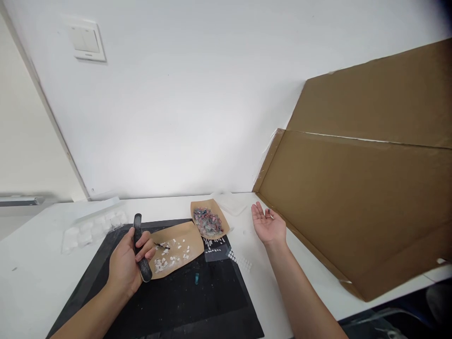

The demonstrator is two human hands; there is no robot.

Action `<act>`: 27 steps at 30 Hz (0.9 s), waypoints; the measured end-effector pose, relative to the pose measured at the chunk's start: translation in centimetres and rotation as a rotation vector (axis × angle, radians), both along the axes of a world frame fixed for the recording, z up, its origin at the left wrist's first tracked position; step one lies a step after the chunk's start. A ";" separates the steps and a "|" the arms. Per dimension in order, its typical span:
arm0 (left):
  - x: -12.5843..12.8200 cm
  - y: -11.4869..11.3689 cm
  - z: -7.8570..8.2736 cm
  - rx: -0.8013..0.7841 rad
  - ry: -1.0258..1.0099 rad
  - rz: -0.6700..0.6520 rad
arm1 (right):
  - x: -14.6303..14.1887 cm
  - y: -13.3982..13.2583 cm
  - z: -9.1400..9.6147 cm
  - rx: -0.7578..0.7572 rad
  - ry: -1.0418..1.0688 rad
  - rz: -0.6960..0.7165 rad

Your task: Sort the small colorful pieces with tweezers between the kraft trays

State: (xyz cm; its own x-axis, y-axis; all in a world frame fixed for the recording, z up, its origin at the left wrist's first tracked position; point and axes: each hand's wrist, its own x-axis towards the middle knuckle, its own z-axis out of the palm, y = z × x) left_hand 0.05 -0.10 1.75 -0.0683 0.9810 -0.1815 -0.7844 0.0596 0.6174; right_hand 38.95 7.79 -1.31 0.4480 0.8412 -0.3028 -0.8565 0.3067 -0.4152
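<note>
My left hand (132, 263) is closed around a long black bar with rounded ends (138, 245), held nearly upright over the left side of a black mat (176, 306). Beside its fingers a thin dark pointed piece (162, 246) reaches over a brown paper tray (176, 233) with scattered small white bits (173, 259). My right hand (270, 228) is palm up with its fingers apart, above the white table near the cardboard. A tiny dark speck (269, 210) shows by its fingertips; I cannot tell what it is. A small teal piece (197, 278) lies on the mat.
A second brown paper tray (221, 217) holds many small reddish and grey packets (208, 221). Near it lie a sheet of small white pieces (240, 260) and a clear plastic bag (231, 203). A clear compartment box (92, 230) sits left. Folded cardboard (353, 197) stands right, against the wall.
</note>
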 end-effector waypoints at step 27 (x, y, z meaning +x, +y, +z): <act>0.5 0.1 -0.5 0.075 0.207 0.073 | -0.6 0.4 -0.7 -0.060 -0.034 -0.016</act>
State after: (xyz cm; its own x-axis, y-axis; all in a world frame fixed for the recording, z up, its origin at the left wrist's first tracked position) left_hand 0.51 0.01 1.22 -0.1681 0.9822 -0.0833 -0.6409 -0.0446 0.7663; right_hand 38.37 8.15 -2.02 0.4718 0.8149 -0.3367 -0.8369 0.2937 -0.4620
